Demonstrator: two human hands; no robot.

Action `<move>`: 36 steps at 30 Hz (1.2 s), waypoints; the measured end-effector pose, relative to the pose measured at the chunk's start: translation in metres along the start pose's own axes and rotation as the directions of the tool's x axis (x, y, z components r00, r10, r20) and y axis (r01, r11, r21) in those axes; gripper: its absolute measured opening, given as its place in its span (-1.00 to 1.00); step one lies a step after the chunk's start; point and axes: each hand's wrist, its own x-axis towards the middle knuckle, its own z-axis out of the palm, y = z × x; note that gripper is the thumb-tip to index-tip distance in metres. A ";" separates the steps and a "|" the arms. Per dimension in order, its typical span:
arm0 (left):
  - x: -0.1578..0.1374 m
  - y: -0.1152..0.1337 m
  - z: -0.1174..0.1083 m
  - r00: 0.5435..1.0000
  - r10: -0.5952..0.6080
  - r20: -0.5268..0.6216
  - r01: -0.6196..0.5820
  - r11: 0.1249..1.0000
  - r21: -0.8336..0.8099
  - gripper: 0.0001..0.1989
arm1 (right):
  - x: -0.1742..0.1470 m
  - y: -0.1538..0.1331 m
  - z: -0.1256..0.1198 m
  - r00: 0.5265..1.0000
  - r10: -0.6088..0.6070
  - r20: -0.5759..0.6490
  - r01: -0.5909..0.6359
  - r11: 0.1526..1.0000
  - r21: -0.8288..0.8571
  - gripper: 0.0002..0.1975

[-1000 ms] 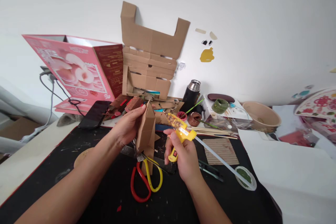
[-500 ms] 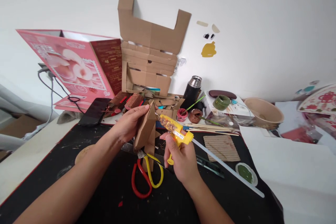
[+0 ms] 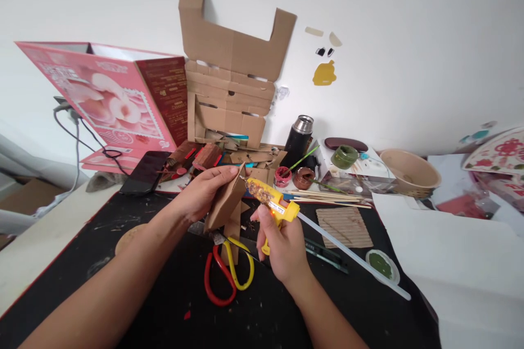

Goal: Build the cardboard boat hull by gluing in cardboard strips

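A folded piece of brown cardboard (image 3: pixel 224 202) is tilted up in my left hand (image 3: pixel 207 191), whose fingers grip its upper edge. My right hand (image 3: pixel 282 242) is wrapped round the handle of a yellow hot glue gun (image 3: pixel 266 196), stained brown along its barrel. The gun's nozzle is at the cardboard's right edge; whether it touches I cannot tell. A long translucent glue stick (image 3: pixel 352 253) sticks out of the gun's rear. Below the cardboard lie scissors (image 3: pixel 221 278) with one red and one yellow handle, their blades partly hidden. A cardboard strip (image 3: pixel 232 232) lies beneath them.
Behind stand a black thermos (image 3: pixel 298 139), paint jars (image 3: pixel 282 175) with brushes, and cardboard scraps (image 3: pixel 249 157). A dark utility knife (image 3: pixel 327 256), corrugated cardboard (image 3: pixel 344 226) and a dish of green paint (image 3: pixel 382 266) lie to the right. A phone (image 3: pixel 141 173) and pink box (image 3: pixel 110 103) are left.
The nozzle has moved a little up along the cardboard's edge, and the cardboard is tilted slightly more to the right. The whole view has shifted slightly. Both hands keep their holds.
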 end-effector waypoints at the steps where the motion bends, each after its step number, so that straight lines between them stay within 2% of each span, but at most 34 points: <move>1: 0.000 0.000 0.000 1.000 -0.002 -0.006 0.002 1.000 0.006 -0.44 | 0.000 0.000 0.000 1.000 0.001 -0.005 -0.001 1.000 -0.003 -0.38; 18: -0.001 0.004 0.003 0.999 0.033 0.027 -0.035 0.995 0.096 -0.44 | 0.001 0.000 0.000 0.999 -0.019 -0.045 0.015 0.996 -0.085 -0.38; 36: -0.002 0.003 0.003 0.998 0.069 -0.015 -0.067 0.991 0.115 -0.51 | 0.000 -0.002 0.001 0.999 -0.002 -0.044 -0.004 0.992 -0.127 -0.36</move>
